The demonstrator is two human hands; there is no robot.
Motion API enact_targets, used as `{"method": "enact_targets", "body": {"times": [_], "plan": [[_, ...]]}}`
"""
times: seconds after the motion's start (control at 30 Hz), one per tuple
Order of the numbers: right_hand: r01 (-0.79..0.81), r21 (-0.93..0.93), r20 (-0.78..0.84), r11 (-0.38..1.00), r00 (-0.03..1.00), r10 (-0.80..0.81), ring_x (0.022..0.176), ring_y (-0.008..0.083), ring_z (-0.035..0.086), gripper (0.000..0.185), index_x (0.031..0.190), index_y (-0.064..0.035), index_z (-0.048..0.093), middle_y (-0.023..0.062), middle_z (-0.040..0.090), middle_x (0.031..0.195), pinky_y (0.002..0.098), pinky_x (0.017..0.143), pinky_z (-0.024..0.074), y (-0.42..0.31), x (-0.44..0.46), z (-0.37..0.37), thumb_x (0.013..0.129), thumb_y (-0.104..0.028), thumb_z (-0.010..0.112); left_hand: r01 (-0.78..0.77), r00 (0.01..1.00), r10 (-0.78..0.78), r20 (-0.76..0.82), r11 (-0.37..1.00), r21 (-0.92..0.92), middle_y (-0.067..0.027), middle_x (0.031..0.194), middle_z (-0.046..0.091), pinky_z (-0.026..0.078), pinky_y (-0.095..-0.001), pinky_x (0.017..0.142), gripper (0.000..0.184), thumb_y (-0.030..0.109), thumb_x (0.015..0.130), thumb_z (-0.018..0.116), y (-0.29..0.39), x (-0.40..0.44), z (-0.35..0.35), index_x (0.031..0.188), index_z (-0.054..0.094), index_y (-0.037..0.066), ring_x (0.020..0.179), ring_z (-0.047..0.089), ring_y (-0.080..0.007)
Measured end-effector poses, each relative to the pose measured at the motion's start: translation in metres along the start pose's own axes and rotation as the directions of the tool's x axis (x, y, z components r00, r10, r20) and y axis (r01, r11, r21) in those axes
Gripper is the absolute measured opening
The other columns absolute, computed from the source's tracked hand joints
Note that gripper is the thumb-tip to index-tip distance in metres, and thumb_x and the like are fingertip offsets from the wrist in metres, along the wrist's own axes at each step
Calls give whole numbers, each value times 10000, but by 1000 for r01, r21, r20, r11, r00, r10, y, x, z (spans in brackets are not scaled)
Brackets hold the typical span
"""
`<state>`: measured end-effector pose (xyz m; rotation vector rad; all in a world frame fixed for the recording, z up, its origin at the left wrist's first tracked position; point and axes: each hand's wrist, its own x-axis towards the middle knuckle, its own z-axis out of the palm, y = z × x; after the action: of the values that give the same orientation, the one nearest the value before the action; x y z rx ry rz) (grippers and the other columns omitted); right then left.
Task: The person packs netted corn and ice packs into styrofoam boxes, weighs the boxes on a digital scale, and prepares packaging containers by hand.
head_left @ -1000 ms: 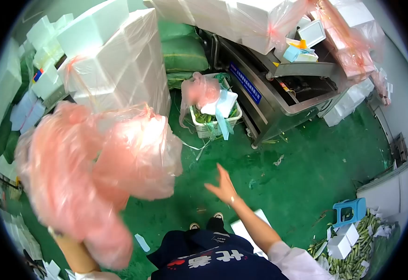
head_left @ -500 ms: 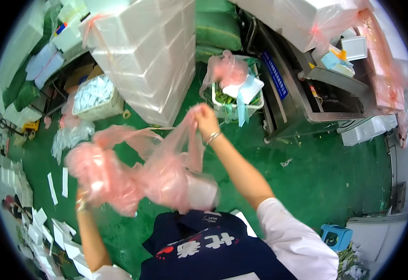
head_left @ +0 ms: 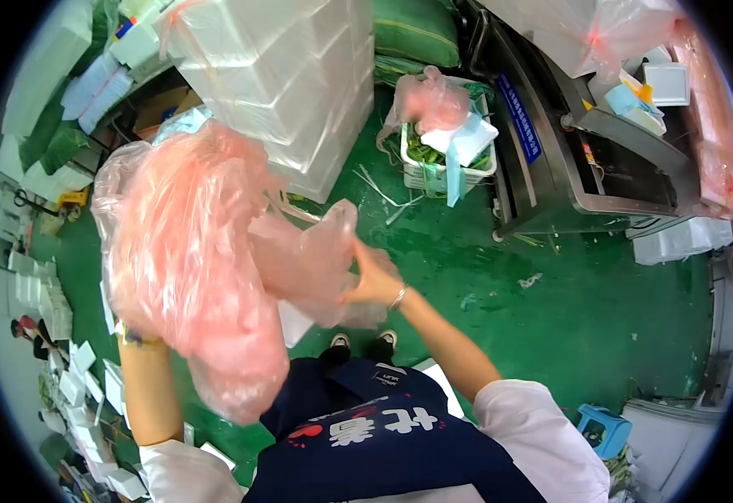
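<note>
A large bundle of crumpled pink plastic bags (head_left: pixel 203 243) is held up in the air at the left, above the floor. My left forearm (head_left: pixel 150 394) reaches up under it; the bundle covers my left hand, fingers included. My right hand (head_left: pixel 375 278) is closed on a loose, see-through part of the same pink plastic, its thumb and fingers on either side. Below that loose part a white flat piece (head_left: pixel 296 325) shows, mostly covered by plastic.
Stacked white foam boxes (head_left: pixel 299 92) wrapped in film stand ahead. A white basket (head_left: pixel 449 178) holds greens and pink plastic beside a steel machine (head_left: pixel 584 180). White foam pieces (head_left: pixel 81 394) lie at the left, and a blue stool (head_left: pixel 604 432) stands at the lower right.
The pink bundle has risen with my left arm and now looks larger. My right hand has come lower, toward me, still on the plastic. The view has shifted slightly.
</note>
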<state>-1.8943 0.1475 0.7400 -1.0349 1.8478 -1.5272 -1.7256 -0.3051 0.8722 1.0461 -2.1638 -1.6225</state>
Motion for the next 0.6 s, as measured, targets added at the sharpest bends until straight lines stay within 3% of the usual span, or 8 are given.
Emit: {"method": "enact_targets", "body": {"times": [0.07, 0.2, 0.3, 0.37, 0.43, 0.5, 0.57, 0.6], "plan": [[136, 29, -57, 990, 989, -134, 1394, 260, 121, 1113, 1448, -19, 46, 175, 133, 1498, 372, 1128, 122, -22, 7, 30, 632, -168, 788, -55, 997, 52, -65, 998, -36, -78, 697, 521, 429, -350, 525, 195, 259, 824, 602, 22, -6, -21, 880, 554, 79, 620, 525, -220], [175, 279, -330, 944, 941, -77, 1290, 260, 333, 917, 1391, -8, 203, 157, 313, 1393, 351, 1050, 296, -45, 30, 39, 652, -99, 739, -190, 972, 178, -152, 980, -65, -77, 698, 519, 427, -349, 524, 199, 264, 824, 605, 60, -1, -29, 880, 551, 80, 620, 524, -218], [138, 467, -765, 873, 558, 321, 947, 181, 555, 428, 1140, -30, 456, 84, 535, 1064, 308, 802, 462, -37, 19, -6, 761, -81, 647, -300, 941, 285, -185, 952, -61, -76, 700, 518, 426, -349, 524, 203, 267, 824, 606, 99, 24, -8, 880, 550, 81, 621, 523, -217], [341, 577, -804, 742, 75, 590, 745, 143, 548, 128, 937, -58, 499, 54, 552, 851, 281, 667, 460, -8, -17, -33, 830, -86, 563, -353, 921, 336, -195, 934, -60, -76, 700, 517, 425, -348, 523, 205, 270, 824, 607, 124, 46, 14, 880, 549, 82, 621, 522, -216], [114, 465, -864, 878, 272, 423, 616, 134, 546, 44, 850, -59, 494, 47, 550, 738, 271, 558, 463, -4, -76, -7, 852, -93, 522, -395, 906, 378, -189, 916, -64, -76, 701, 516, 424, -348, 523, 207, 272, 824, 609, 148, 62, 34, 880, 547, 82, 622, 522, -215], [-58, 612, -615, 789, 592, 521, 536, 127, 554, 66, 763, -41, 514, 48, 583, 662, 280, 477, 475, -27, -108, 57, 821, -46, 545, -428, 893, 408, -192, 901, -73, -75, 702, 515, 423, -347, 522, 210, 275, 824, 610, 162, 69, 47, 880, 546, 83, 622, 521, -214], [-355, 465, -275, 811, 813, 514, 776, 166, 646, 206, 946, 46, 621, 130, 665, 842, 289, 691, 508, -10, -116, 116, 799, -99, 613, -447, 886, 430, -174, 891, -78, -75, 703, 514, 422, -347, 522, 212, 277, 824, 611, 182, 79, 61, 880, 545, 83, 623, 520, -213], [-359, 412, -431, 838, 733, 526, 877, 217, 638, 253, 976, 50, 629, 144, 665, 871, 303, 783, 483, 0, -100, 126, 808, -139, 619, -459, 882, 443, -162, 885, -79, -74, 703, 514, 422, -347, 521, 213, 278, 824, 611, 189, 81, 70, 880, 544, 84, 623, 520, -212]]}}
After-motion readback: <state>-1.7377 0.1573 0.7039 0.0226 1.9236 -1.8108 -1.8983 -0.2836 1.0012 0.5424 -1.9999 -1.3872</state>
